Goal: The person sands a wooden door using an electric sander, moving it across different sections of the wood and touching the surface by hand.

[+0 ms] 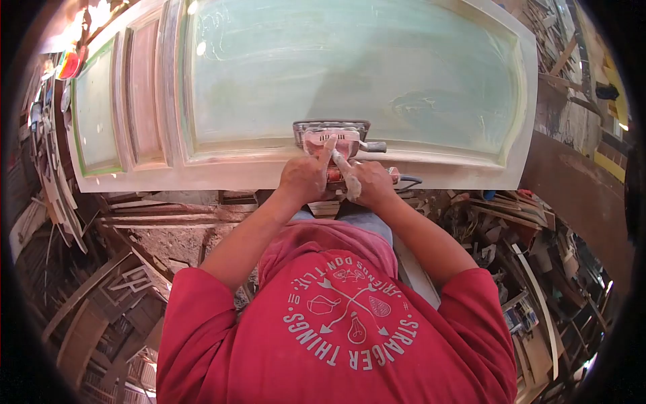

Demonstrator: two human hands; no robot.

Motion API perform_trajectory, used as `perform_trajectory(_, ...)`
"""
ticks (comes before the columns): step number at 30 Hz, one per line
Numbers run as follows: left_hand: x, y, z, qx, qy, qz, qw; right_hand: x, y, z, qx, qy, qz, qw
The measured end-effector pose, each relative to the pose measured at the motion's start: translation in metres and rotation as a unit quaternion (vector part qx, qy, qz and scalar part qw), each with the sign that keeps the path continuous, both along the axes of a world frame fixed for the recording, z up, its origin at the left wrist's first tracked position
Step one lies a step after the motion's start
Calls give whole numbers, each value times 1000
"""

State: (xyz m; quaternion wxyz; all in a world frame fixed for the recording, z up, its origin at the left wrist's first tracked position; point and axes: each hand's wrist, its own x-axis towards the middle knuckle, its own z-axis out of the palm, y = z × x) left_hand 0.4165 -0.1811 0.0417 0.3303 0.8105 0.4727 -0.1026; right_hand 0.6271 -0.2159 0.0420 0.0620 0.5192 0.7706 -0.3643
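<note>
Guiding the sander (330, 137): The step in hand appears to be smoothing an edge; slow, even strokes along its length should serve better than hard pressure.
Sander position: At the near trim (444, 150) of the door (229, 176), directly in front of the person, pad end facing away from the body.
Left hand (303, 178): Wrapped around the sander body, index finger extended forward over the top; the other fingers are curled, their tips hidden.
Right hand (371, 182): Closed around the rear of the sander, one finger reaching forward toward the left index finger; where the remaining fingertips press cannot be told.
Pad (331, 124): Contact underneath is hidden. Match its tilt to the trim; a digging corner could gouge the wood.
Panel (269, 74): Pale green with whitish smears, just beyond the trim. Avoid rocking the pad onto it, which could scratch the face.
Cord (410, 180): Curves out beside the right hand. Hold it clear of the stroke.
Spout (374, 146): Points right; allow it room.
</note>
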Motion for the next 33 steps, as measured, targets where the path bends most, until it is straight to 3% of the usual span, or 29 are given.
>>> perform_trajectory(5, 65, -4, 13, -22, -27, 9, 999, 57, -3, 22, 6, -60, 6, 998)
perform_trajectory(10, 125, -19, 7, -11, -63, 6, 998, 132, -30, -6, 54, -31, 5, 998)
perform_trajectory(14, 171, -30, -2, 27, -113, 19, 993, 168, -23, 21, -5, -92, 4, 996)
perform_trajectory(17, 197, -35, -11, 31, -138, 29, 990, 200, -35, 8, 51, -57, -2, 997)
perform_trajectory(18, 202, -36, -11, 39, -121, 12, 992, 208, -36, 2, 3, -101, -7, 995)
perform_trajectory(25, 191, -42, -24, 51, -147, 32, 987, 188, -31, 16, 77, -88, 32, 993)
perform_trajectory(33, 76, -22, -5, 31, -113, 9, 993, 85, -15, 0, 26, -83, 33, 996)
